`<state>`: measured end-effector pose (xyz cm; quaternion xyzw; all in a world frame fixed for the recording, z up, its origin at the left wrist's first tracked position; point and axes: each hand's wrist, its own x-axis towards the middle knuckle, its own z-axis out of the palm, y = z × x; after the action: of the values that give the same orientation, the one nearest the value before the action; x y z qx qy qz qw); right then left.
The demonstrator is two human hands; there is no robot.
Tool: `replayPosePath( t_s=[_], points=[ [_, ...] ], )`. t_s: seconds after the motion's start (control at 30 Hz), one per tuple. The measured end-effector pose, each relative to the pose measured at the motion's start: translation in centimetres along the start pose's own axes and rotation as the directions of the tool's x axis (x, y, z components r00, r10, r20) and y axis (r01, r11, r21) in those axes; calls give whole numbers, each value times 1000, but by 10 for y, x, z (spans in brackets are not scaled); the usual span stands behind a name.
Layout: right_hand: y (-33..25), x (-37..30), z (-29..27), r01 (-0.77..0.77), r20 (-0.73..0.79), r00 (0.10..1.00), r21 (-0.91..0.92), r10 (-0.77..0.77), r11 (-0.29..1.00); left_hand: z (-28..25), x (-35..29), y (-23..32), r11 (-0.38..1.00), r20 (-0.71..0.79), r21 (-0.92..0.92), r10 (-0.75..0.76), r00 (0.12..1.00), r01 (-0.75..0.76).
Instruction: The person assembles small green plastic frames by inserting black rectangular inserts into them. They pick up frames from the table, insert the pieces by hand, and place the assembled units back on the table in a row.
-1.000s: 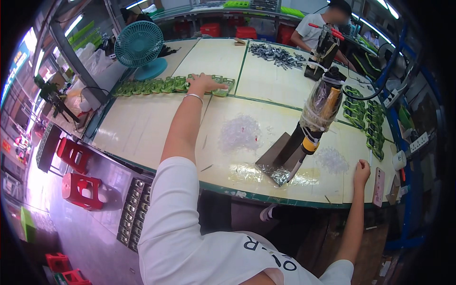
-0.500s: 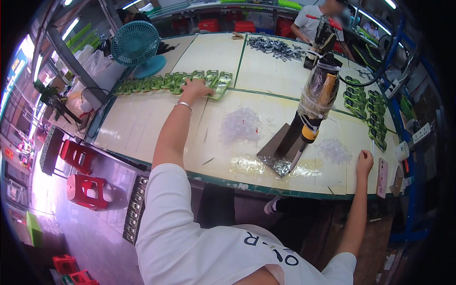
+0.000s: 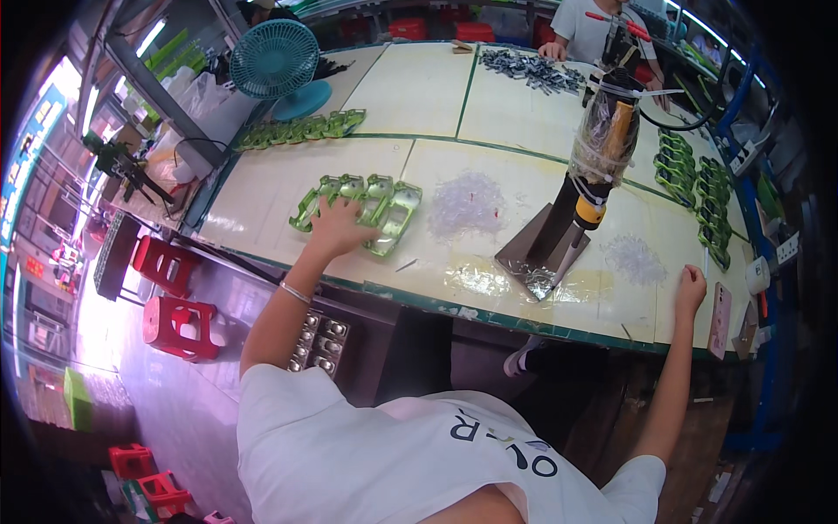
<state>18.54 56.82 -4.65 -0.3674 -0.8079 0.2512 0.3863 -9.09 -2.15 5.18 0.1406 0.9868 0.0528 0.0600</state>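
Note:
My left hand [image 3: 339, 229] is spread over a short row of green plastic frames [image 3: 382, 212], with its thumb toward the right end and its fingers on the left ones. It grips the group against the tabletop. A longer row of similar green frames lies behind, near the fan. My right hand [image 3: 690, 292] rests at the table's right front, its fingers curled closed; whatever they may hold is hidden. Between the hands stand a pile of small clear plastic pieces [image 3: 469, 206], a smaller clear pile [image 3: 636, 259], and a press-like tool wrapped in film [image 3: 602, 148] on a metal base plate.
A teal fan [image 3: 275, 59] stands at the back left. More green frames [image 3: 676, 168] lie in rows at the right, near a pink phone [image 3: 720, 321]. Dark small parts [image 3: 532, 70] are heaped at the far side, where another person works. Red stools [image 3: 179, 327] stand at left.
My left hand has drawn several green frames toward me, away from the longer row. My right hand stays closed near the same spot. The view has shifted slightly.

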Motion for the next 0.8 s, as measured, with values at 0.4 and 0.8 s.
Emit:
replayPosePath(
  t_s=[0.4,0.8],
  points=[
    [15,4,-4,-70,-7,997,26,70,997,-45,25,-18,968,-284,-153,150,947,-199],
    [11,9,-2,-59,0,998,-82,59,995,-52,227,-80,965,-205,-154,-241,949,212]
  ],
)
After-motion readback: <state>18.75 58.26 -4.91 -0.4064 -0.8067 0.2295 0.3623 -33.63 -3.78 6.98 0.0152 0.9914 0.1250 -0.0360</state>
